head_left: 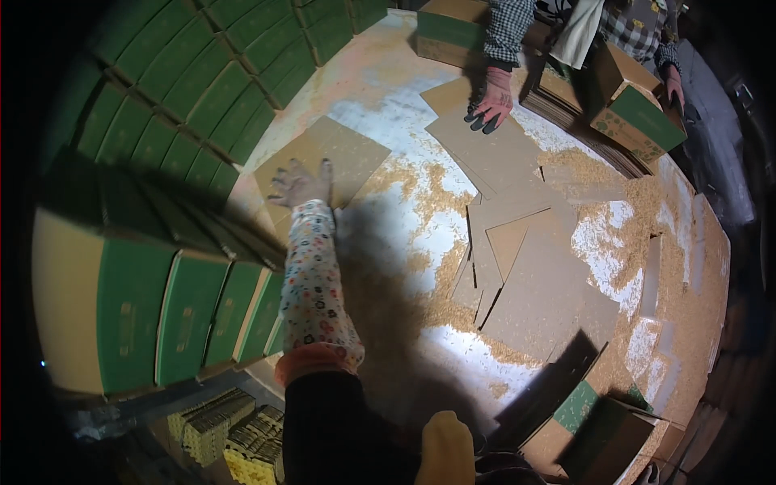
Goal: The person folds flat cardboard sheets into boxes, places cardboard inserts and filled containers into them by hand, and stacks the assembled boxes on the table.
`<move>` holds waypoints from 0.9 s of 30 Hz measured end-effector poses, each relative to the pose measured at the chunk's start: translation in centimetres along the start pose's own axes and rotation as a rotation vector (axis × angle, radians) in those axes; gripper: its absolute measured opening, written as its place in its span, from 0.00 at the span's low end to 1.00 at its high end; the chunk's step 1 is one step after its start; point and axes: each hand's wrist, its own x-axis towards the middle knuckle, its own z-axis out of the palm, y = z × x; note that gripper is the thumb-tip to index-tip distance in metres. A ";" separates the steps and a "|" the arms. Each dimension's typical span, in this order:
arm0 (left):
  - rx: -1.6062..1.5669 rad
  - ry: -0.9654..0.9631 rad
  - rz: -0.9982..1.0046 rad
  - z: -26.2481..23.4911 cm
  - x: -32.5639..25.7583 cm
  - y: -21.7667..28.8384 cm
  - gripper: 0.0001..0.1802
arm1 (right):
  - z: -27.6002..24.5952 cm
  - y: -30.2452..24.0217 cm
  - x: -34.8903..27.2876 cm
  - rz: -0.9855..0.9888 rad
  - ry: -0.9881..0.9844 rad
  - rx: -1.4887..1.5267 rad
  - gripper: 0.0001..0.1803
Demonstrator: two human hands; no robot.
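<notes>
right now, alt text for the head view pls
The person's left hand, in a floral sleeve, reaches onto a flat brown cardboard sheet on a sawdust-strewn table. Stacked green-and-tan cardboard boxes stand left; a co-worker's gloved hand presses other sheets opposite.

Many green and brown boxes (190, 89) are being kept in long rows on the left side, and a nearer stack of the same boxes (153, 311) is being kept at the lower left. One green and brown box (634, 113) is being held by another person at the top right, one more box (449, 28) is being kept at the top middle, and an open green and brown box (594, 424) is being kept at the bottom right. Flat brown cardboard sheets (517, 242) are being left spread over the table in the middle, and one sheet (331, 158) is being touched by the left hand (301, 182).
</notes>
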 end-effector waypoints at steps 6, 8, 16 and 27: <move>0.023 -0.086 0.060 3.6 1.2 -0.5 0.46 | 1.0 3.8 -1.3 0.520 0.039 0.342 0.23; 0.000 -0.075 0.442 5.9 -1.9 1.3 0.43 | 1.8 3.8 -1.0 0.567 0.116 0.403 0.19; 0.128 -0.516 1.175 1.1 -37.1 11.5 0.44 | -0.7 -8.8 4.9 0.656 0.150 0.586 0.18; -0.361 -0.360 0.876 -5.7 -43.3 9.9 0.26 | -0.9 -8.9 2.8 0.334 0.554 0.513 0.19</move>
